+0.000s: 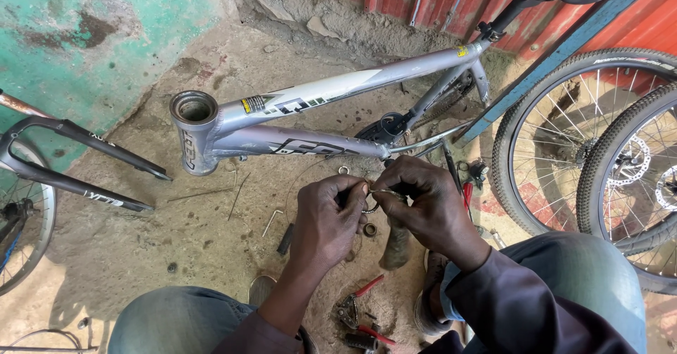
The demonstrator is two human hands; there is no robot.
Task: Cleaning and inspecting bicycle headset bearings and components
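Observation:
My left hand (pixel 326 221) and my right hand (pixel 422 202) meet at the centre, fingers pinched together on a small metal bearing ring (pixel 371 200) held between them. Just beyond the hands lies a silver bicycle frame (pixel 310 118) on the ground, its open head tube (pixel 194 130) pointing left. A small ring (pixel 369 230) lies on the ground below the hands.
A black fork with a wheel (pixel 70 167) lies at the left. Two spoked wheels (pixel 599 149) stand at the right by a red corrugated wall. Red-handled pliers (pixel 356 304), a hex key (pixel 272 221) and small parts lie on the dirt floor between my knees.

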